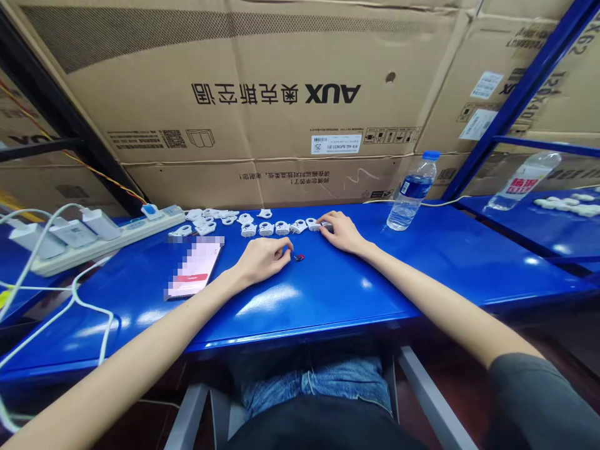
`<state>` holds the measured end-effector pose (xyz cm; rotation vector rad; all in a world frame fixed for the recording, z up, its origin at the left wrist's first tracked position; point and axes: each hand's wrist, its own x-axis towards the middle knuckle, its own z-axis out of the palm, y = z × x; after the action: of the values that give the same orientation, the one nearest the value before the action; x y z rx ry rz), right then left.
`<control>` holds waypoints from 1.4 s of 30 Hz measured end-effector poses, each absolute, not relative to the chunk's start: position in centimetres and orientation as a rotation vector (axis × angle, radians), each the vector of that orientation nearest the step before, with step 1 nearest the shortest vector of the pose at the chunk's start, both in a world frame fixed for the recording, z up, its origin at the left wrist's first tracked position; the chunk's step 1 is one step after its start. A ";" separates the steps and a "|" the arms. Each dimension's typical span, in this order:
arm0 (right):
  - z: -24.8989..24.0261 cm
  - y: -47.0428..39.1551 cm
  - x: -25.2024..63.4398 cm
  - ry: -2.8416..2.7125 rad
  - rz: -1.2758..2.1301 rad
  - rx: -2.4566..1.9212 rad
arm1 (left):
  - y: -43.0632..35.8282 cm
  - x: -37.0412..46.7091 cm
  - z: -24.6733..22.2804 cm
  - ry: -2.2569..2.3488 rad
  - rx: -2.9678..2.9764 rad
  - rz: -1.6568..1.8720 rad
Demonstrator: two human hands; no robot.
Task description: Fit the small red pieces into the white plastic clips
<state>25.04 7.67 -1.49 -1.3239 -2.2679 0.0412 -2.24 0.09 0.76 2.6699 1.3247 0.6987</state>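
A row of small white plastic parts with ring-shaped loops lies along the back of the blue table. At the row's right end, my right hand has its fingers and thumb closed around one white ring-shaped part, which they partly cover. My left hand is curled, thumb and fingertips together, just in front of the row. Right beside those fingertips is a tiny red and dark piece; whether the fingers hold it or anything else I cannot tell.
More white parts lie loosely piled at the back left. A phone lies by my left forearm. A power strip with chargers and cables stands at the left. A water bottle stands right. Large cartons wall off the back.
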 end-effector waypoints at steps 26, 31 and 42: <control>-0.8 6.3 19.3 -2.233 -0.093 -1.160 | 0.5 -2.2 0.6 1.594 2.385 0.935; -0.1 5.2 19.8 -2.228 -0.178 -0.983 | 0.9 -2.3 0.4 1.536 2.230 1.060; 2.3 2.0 21.3 -2.312 -0.261 -0.798 | 0.5 -1.5 0.8 1.337 1.980 1.176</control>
<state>21.26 1.98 2.31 -0.7979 -2.3116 -0.2609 -1.50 0.48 0.84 1.9804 1.3369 1.1763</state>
